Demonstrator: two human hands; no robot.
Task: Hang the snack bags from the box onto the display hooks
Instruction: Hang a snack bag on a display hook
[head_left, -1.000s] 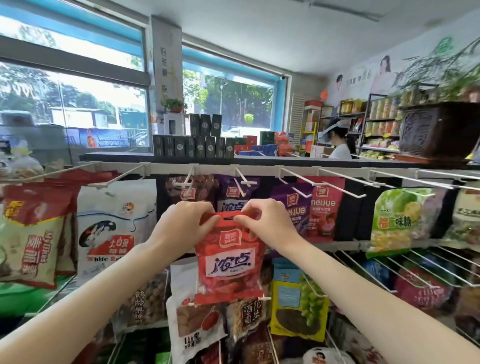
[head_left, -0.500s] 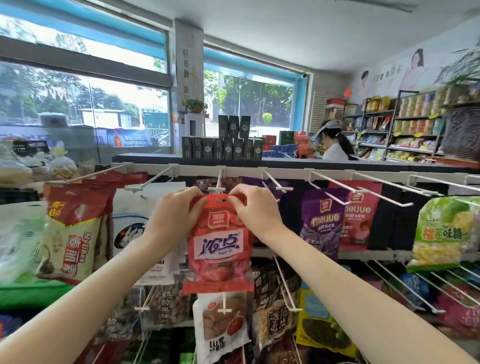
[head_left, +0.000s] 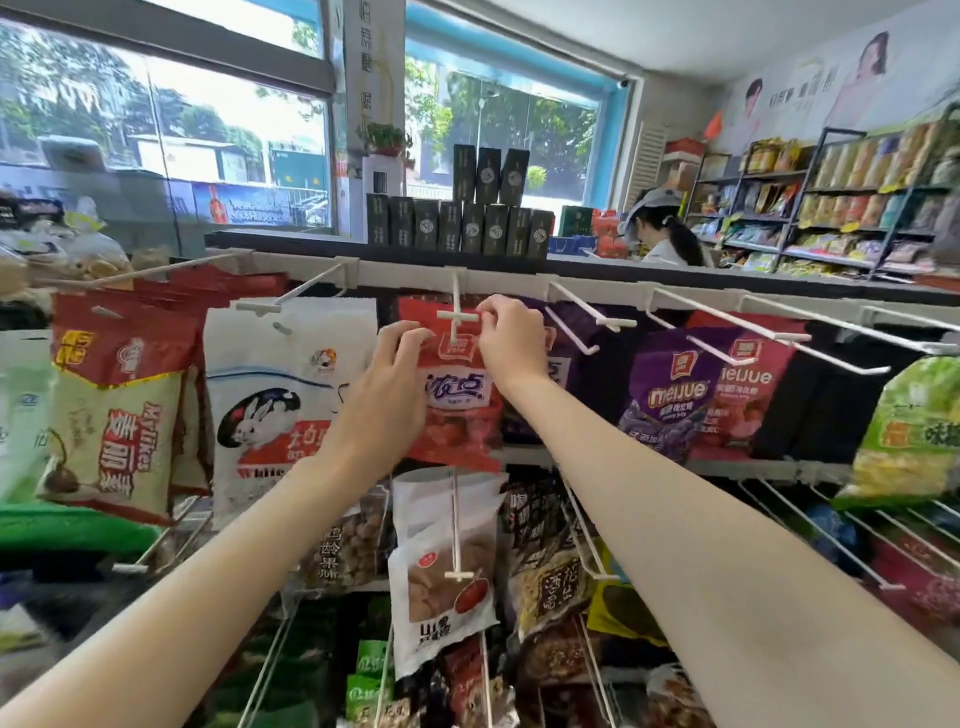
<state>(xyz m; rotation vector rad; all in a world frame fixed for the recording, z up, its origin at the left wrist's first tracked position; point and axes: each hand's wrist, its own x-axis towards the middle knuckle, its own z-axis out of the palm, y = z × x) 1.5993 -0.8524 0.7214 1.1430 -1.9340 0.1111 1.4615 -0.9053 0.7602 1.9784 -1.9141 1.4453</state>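
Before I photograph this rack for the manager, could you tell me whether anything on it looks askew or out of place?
Only the red snack bag stands out: both hands, left and right, hold its top at the white hook's crossbar, and it hangs slightly tilted, not yet settled. The other bags hang normally.

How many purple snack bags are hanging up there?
2: one purple bag right of centre, beside a pink bag; another partly behind the right hand. More may hang hidden behind.

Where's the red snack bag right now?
Head view, centre: the red snack bag is at the top-row white display hook, held by the left hand and right hand, between the white rabbit-print bag and purple bag.
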